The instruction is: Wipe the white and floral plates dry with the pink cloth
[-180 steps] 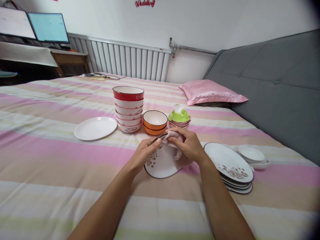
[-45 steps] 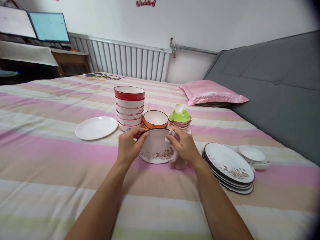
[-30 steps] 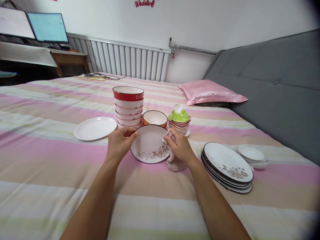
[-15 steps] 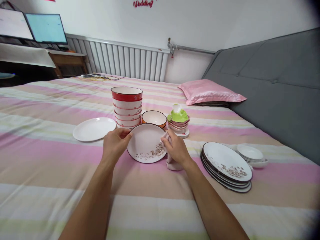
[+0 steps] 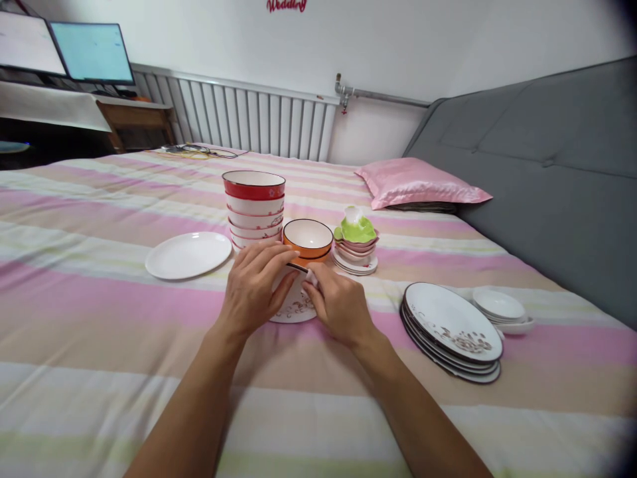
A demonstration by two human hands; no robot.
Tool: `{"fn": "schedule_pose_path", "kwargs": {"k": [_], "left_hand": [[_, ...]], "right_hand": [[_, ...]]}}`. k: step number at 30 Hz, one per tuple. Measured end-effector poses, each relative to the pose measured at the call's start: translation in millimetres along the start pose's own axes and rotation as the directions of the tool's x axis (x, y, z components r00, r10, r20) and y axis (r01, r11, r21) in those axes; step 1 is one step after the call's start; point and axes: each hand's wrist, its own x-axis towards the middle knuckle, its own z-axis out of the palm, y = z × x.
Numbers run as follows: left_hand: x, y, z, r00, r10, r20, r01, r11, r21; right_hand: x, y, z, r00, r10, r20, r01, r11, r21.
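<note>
A white flower-patterned plate (image 5: 294, 307) with a dark rim is held upright in front of me, partly covered by my hands. My left hand (image 5: 256, 287) grips its upper left part, fingers behind and thumb in front. At the upper right rim, my right hand (image 5: 341, 300) pinches a pale cloth (image 5: 311, 277) against the plate. Most of the cloth is hidden in that hand. Just behind are a stack of red and white bowls (image 5: 255, 204) and orange bowls (image 5: 308, 247).
A white oval plate (image 5: 189, 255) lies at left. Green and pink leaf-shaped dishes (image 5: 356, 232) stand behind right. Stacked patterned plates (image 5: 450, 325) and small white dishes (image 5: 498, 305) are at right. A pink pillow (image 5: 421, 182) lies near the grey headboard (image 5: 537, 139).
My left hand has moved right and up over the plate's top. My right hand has shifted slightly left along the rim with the cloth, which is now mostly hidden.
</note>
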Motion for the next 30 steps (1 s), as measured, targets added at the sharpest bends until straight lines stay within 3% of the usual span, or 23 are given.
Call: {"fn": "schedule_pose_path", "kwargs": {"k": [4, 9, 12, 15, 17, 19, 21, 23, 30], "left_hand": [[0.4, -0.7, -0.7, 0.999, 0.032, -0.001, -0.032, 0.999, 0.029], [-0.8, -1.7, 0.6, 0.997, -0.027, -0.079, 0.029, 0.999, 0.023], [-1.6, 5.1, 3.5, 0.977, -0.127, -0.171, 0.107, 0.987, -0.121], [-2.1, 15.8, 11.7, 0.916, -0.316, -0.248, 0.234, 0.921, -0.31], [-2.5, 20.6, 19.3, 0.872, -0.45, -0.193, 0.348, 0.846, -0.404], [-2.9, 21.3, 25.7, 0.856, -0.515, -0.04, 0.437, 0.764, -0.475], [-3.2, 18.8, 28.6, 0.856, -0.511, 0.083, 0.483, 0.73, -0.483], [-3.2, 16.1, 27.4, 0.865, -0.486, 0.123, 0.485, 0.747, -0.455], [-1.3, 20.9, 18.5, 0.957, -0.291, 0.011, 0.272, 0.879, -0.392]], "right_hand": [[-0.7, -1.0, 2.9, 1.0, -0.004, -0.015, 0.004, 1.0, 0.018], [-0.7, -1.4, 2.0, 0.998, -0.01, -0.06, 0.014, 0.998, 0.066], [-1.0, -2.6, -5.8, 0.99, -0.035, -0.137, 0.045, 0.996, 0.072], [-0.8, -1.3, -15.9, 0.975, -0.058, -0.216, 0.068, 0.997, 0.039], [-0.2, 2.5, -19.9, 0.973, -0.059, -0.223, 0.063, 0.998, 0.009], [0.7, 8.5, -20.1, 0.983, -0.036, -0.18, 0.036, 0.999, -0.001], [1.8, 14.6, -17.3, 0.992, 0.008, -0.129, -0.005, 1.0, 0.028], [2.7, 18.7, -13.9, 0.994, 0.04, -0.102, -0.032, 0.996, 0.078], [3.4, 14.5, -15.1, 0.999, 0.042, -0.021, -0.038, 0.99, 0.132]]}}
